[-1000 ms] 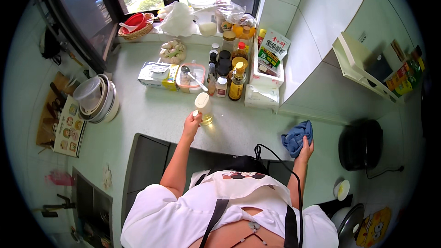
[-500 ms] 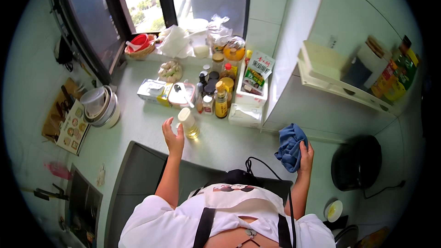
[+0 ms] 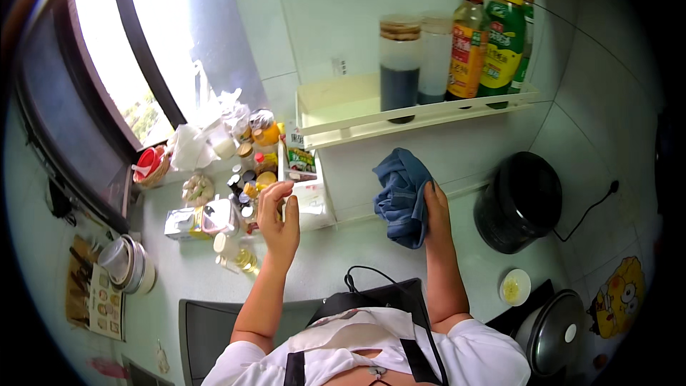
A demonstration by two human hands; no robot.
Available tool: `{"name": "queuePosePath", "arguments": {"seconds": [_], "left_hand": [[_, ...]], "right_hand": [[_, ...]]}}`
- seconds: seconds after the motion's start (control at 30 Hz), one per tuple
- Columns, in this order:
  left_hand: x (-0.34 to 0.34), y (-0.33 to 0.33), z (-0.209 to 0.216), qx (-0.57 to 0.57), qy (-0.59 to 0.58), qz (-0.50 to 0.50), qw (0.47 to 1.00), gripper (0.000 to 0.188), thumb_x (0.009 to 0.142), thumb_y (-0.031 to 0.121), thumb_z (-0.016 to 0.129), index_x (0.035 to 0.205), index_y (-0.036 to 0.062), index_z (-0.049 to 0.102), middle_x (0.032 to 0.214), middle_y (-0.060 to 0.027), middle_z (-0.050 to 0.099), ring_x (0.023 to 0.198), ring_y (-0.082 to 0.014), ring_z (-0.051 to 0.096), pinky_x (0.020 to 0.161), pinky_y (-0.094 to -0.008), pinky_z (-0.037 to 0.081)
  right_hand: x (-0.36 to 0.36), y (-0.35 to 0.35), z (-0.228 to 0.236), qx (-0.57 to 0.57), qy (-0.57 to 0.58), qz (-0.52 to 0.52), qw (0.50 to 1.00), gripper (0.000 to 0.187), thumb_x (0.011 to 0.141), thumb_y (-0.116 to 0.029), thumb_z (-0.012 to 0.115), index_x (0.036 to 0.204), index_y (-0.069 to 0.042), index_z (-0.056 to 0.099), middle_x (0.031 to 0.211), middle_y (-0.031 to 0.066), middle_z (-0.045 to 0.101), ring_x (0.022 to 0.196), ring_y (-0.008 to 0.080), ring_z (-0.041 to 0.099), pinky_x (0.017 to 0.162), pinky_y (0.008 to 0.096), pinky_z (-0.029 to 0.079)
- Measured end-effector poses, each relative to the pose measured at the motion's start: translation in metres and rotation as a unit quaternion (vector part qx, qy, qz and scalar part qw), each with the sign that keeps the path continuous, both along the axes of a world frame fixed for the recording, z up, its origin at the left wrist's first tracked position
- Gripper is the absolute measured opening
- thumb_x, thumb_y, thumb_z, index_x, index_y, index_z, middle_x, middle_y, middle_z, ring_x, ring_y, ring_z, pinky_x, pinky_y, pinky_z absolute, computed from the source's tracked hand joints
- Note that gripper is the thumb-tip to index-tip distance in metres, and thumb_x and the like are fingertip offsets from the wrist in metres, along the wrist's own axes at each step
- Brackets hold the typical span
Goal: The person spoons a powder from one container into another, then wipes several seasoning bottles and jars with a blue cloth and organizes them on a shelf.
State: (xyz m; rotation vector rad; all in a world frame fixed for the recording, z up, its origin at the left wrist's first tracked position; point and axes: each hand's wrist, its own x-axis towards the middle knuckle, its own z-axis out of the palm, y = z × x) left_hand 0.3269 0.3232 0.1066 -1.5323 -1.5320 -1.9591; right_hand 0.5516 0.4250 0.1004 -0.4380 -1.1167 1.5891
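Note:
In my right hand (image 3: 437,211) is a crumpled blue cloth (image 3: 401,196), lifted in front of the wall beneath the shelf. The fingers close on its right side, partly hidden behind the folds. My left hand (image 3: 279,221) is raised over the counter, empty, with thumb and fingers apart. Just left of its wrist stands a clear oil dispenser (image 3: 245,260) with a pale top and yellow oil inside. Behind the left fingers are crowded seasoning bottles and jars, including a yellow-capped sauce bottle (image 3: 251,190), partly hidden by the hand.
A cream wall shelf (image 3: 336,111) carries jars and bottles on the right. Below it sits a black rounded appliance (image 3: 518,204) with a cord, near a small white bowl (image 3: 514,287) and a lidded pot (image 3: 561,332). Stacked bowls (image 3: 128,264) stand at left. A black cable (image 3: 386,271) crosses my apron.
My view has swung to the right, bringing the shelf into fuller sight. My left hand has moved rightward past the oil dispenser, and the right hand has raised the cloth toward the shelf.

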Motion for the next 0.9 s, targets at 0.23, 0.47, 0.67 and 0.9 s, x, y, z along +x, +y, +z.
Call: {"name": "queuePosePath", "arguments": {"seconds": [0.23,0.47,0.67,0.9], "left_hand": [[0.053,0.052,0.100,0.017,0.068,-0.069,0.995,0.030,0.075,0.002,0.058,0.104,-0.0004,0.052,0.102,-0.0129,0.053,0.089,-0.0215,0.055,0.077,-0.0299,0.045],[0.071,0.117,0.155,-0.142,0.090,-0.069,0.983,0.060,0.073,0.027,0.065,0.118,-0.0043,0.040,0.114,-0.0191,0.049,0.104,-0.0268,0.050,0.088,-0.0348,0.042],[0.083,0.146,0.159,-0.170,0.034,-0.149,0.974,0.064,0.065,0.028,0.072,0.106,-0.0099,0.040,0.104,-0.0256,0.051,0.097,-0.0317,0.053,0.082,-0.0364,0.043],[0.081,0.151,0.162,-0.174,-0.009,-0.114,0.978,0.061,0.060,0.027,0.074,0.100,-0.0066,0.043,0.092,-0.0222,0.057,0.086,-0.0299,0.058,0.075,-0.0361,0.046]], "right_hand": [[0.024,-0.003,0.015,0.041,0.025,-0.061,0.997,0.039,0.091,-0.028,0.042,0.112,0.005,0.047,0.091,0.0088,0.058,0.076,0.0123,0.056,0.068,0.0236,0.047],[0.034,-0.006,0.007,0.013,0.045,-0.065,0.997,0.037,0.091,-0.025,0.041,0.112,0.005,0.047,0.091,0.0095,0.059,0.076,0.0132,0.058,0.067,0.0245,0.048],[0.037,-0.007,0.005,0.003,0.046,-0.059,0.997,0.035,0.091,-0.023,0.041,0.111,0.005,0.048,0.089,0.0089,0.059,0.073,0.0129,0.059,0.066,0.0238,0.049],[0.037,-0.006,0.002,0.015,0.034,-0.081,0.996,0.035,0.091,-0.024,0.043,0.110,0.004,0.048,0.088,0.0087,0.059,0.073,0.0126,0.059,0.066,0.0241,0.049]]}}
